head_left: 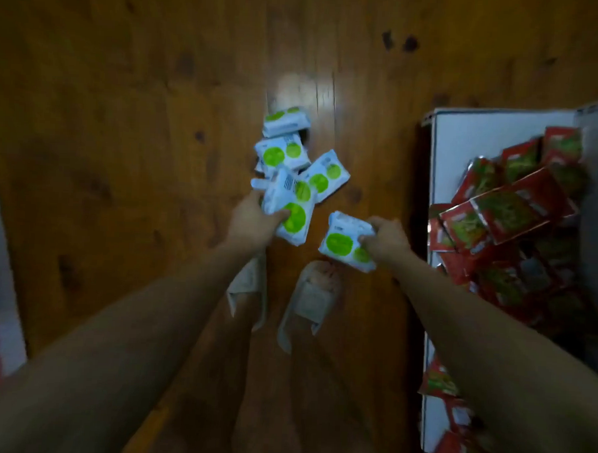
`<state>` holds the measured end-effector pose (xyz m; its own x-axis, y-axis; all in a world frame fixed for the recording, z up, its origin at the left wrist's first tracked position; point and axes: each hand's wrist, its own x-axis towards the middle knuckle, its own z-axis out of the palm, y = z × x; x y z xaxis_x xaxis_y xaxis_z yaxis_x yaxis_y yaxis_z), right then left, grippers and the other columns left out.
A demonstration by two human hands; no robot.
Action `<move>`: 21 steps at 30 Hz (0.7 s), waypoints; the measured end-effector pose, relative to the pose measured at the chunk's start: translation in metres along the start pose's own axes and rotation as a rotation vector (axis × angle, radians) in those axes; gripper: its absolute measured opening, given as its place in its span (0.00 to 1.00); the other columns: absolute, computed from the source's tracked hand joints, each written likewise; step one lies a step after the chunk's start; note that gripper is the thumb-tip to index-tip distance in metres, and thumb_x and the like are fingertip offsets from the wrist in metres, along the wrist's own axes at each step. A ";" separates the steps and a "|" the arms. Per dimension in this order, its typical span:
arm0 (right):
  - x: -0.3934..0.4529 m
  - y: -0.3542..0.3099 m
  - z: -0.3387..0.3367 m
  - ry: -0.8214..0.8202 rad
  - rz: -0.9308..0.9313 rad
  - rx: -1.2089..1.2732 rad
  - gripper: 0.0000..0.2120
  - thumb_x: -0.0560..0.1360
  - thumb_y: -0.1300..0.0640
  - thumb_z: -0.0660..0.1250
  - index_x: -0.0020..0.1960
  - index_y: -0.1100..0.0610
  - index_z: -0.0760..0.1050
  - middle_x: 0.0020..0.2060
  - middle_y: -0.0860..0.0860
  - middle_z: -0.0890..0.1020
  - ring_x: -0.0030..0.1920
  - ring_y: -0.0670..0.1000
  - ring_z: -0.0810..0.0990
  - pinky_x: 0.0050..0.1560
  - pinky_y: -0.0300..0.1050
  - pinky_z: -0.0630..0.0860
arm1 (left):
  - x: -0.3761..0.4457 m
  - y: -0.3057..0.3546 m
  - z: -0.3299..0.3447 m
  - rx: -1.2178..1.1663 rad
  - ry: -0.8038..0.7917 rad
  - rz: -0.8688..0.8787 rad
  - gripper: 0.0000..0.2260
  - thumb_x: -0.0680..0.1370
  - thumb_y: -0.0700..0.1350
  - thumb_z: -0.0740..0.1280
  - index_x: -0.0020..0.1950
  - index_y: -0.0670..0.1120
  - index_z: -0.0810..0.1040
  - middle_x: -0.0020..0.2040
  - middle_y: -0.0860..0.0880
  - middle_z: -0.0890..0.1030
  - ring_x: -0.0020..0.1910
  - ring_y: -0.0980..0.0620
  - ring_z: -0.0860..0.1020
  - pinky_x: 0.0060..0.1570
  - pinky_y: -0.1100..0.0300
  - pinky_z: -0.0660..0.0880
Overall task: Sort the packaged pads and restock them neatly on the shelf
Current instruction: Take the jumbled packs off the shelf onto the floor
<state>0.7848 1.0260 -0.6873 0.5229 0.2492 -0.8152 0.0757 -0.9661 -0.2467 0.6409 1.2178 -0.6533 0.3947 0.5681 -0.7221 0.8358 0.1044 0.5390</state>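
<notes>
Packs fill both hands: left hand [253, 214] grips one pack [293, 212]; right hand [387, 242] another pack [346, 242].

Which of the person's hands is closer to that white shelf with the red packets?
Right. The right hand, gripping a white-and-green pack, is just beside the shelf; the left hand, holding another pack, is farther away.

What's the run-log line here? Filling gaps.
left hand: grips pack | right hand: grips pack | shelf: unseen
</notes>
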 end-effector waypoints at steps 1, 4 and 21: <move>0.025 0.003 0.009 0.003 0.007 -0.035 0.17 0.76 0.56 0.69 0.64 0.55 0.76 0.64 0.63 0.73 0.67 0.61 0.71 0.67 0.52 0.69 | 0.027 -0.004 0.016 -0.001 0.002 0.009 0.17 0.74 0.45 0.74 0.60 0.42 0.76 0.57 0.44 0.82 0.56 0.46 0.80 0.52 0.59 0.74; 0.094 0.012 0.036 0.028 -0.042 -0.117 0.17 0.78 0.57 0.65 0.66 0.55 0.74 0.65 0.64 0.71 0.73 0.60 0.60 0.67 0.49 0.64 | 0.098 -0.010 0.060 0.048 0.022 0.023 0.19 0.73 0.46 0.74 0.60 0.40 0.76 0.58 0.43 0.81 0.57 0.45 0.79 0.54 0.58 0.73; 0.152 0.025 0.105 0.181 -0.154 0.350 0.22 0.74 0.71 0.61 0.67 0.63 0.72 0.64 0.60 0.70 0.61 0.55 0.72 0.53 0.30 0.63 | 0.176 -0.028 0.109 0.528 -0.091 0.230 0.32 0.76 0.49 0.69 0.76 0.45 0.60 0.68 0.39 0.66 0.66 0.38 0.69 0.59 0.50 0.68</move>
<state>0.7764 1.0469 -0.8722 0.6707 0.3428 -0.6577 -0.1121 -0.8297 -0.5468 0.7283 1.2259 -0.8431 0.6004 0.4534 -0.6588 0.7925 -0.4479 0.4140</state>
